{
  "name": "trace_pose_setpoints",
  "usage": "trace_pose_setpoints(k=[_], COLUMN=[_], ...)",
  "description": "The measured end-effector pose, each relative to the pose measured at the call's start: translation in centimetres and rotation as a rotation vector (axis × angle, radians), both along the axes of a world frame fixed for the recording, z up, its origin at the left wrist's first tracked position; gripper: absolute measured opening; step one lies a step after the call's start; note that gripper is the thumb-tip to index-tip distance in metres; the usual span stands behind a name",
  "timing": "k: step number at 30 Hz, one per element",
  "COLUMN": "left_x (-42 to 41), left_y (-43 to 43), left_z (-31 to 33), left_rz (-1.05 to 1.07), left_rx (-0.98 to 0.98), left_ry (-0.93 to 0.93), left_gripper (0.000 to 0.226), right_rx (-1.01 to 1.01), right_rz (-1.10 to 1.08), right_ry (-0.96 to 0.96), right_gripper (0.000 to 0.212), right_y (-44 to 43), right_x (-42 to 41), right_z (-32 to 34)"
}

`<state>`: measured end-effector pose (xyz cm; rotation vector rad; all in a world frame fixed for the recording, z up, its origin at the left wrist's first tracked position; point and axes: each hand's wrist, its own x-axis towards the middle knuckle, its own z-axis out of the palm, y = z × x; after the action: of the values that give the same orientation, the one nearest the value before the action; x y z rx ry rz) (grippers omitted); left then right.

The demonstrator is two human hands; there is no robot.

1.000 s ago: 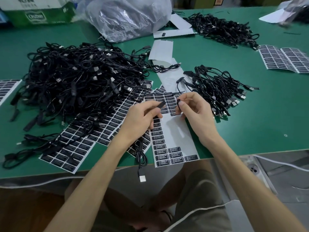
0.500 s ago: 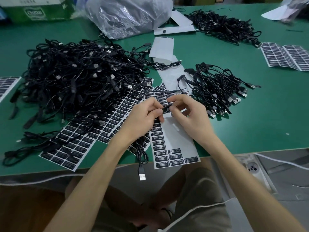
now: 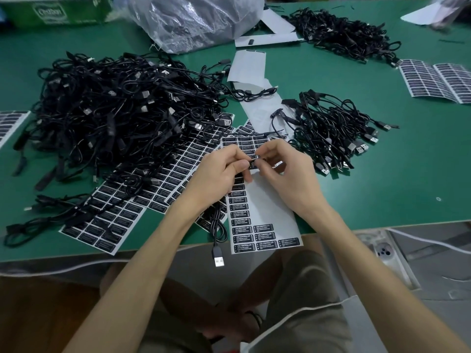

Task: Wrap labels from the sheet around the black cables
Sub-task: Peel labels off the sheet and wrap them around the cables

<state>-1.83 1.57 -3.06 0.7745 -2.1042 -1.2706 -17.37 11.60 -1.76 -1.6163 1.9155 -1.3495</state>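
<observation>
My left hand (image 3: 219, 174) and my right hand (image 3: 285, 174) meet over a label sheet (image 3: 265, 220) near the table's front edge. Between their fingertips they pinch a thin black cable (image 3: 218, 225) with a black label (image 3: 252, 163) on it. The cable hangs below my left hand, and its USB plug (image 3: 218, 259) dangles over the table edge. How far the label goes round the cable is hidden by my fingers. A big heap of black cables (image 3: 114, 115) lies to the left, and a smaller bundle (image 3: 334, 131) to the right.
More label sheets (image 3: 132, 200) lie under the heap and at the right (image 3: 438, 80) and left (image 3: 10, 123) edges. A clear plastic bag (image 3: 193, 19), a green box (image 3: 56, 11) and another cable pile (image 3: 341, 34) sit at the back of the green table (image 3: 382, 174).
My hands came together: a second ago they were apart with the label in my left fingers, and now both pinch the cable and label at one spot.
</observation>
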Motion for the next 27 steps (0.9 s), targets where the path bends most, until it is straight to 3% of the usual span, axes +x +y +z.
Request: trace_pose_setpoints(k=[7, 16, 27], left_x=[0.1, -0.07, 0.01], left_y=[-0.11, -0.31, -0.1], left_z=[0.18, -0.27, -0.11], left_rz=[-0.01, -0.022, -0.023], left_rx=[0.028, -0.028, -0.058], left_ry=[-0.004, -0.004, -0.018], left_gripper=[0.026, 0.018, 0.023], right_rx=[-0.016, -0.016, -0.01], right_rz=[-0.007, -0.002, 0.012], right_ry=[-0.015, -0.013, 0.043], right_gripper=[0.01, 0.008, 0.013], right_y=[0.0, -0.03, -0.06], right_x=[0.0, 0.0, 0.11], right_z=[0.17, 0.17, -0.11])
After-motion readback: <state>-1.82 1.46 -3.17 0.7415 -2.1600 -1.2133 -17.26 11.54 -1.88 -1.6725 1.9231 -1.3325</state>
